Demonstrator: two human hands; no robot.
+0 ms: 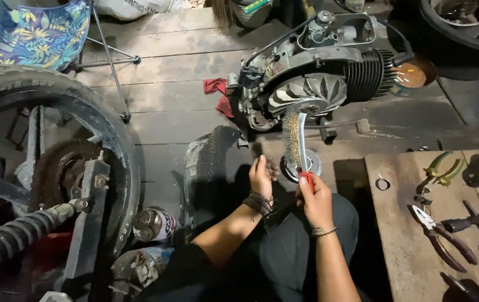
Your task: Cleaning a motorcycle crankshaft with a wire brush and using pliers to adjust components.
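Note:
My right hand point(316, 197) grips the red handle of a wire brush point(294, 138), whose brass bristles point up toward a scooter engine point(312, 78) on the wooden floor. Under the brush lies a round metal part point(312, 165), partly hidden by it. My left hand point(261, 175), with dark bracelets at the wrist, hangs beside that part with its fingers curled down; whether it touches the part I cannot tell. A black studded rubber piece point(212, 154) lies just left of my left hand.
A motorcycle wheel and tyre point(83, 112) with a shock spring point(10, 240) fill the left. Two cans point(153, 223) stand near my left knee. A wooden board point(402, 223) at right carries pliers point(438, 235) and other tools. A red rag point(217, 89) lies by the engine.

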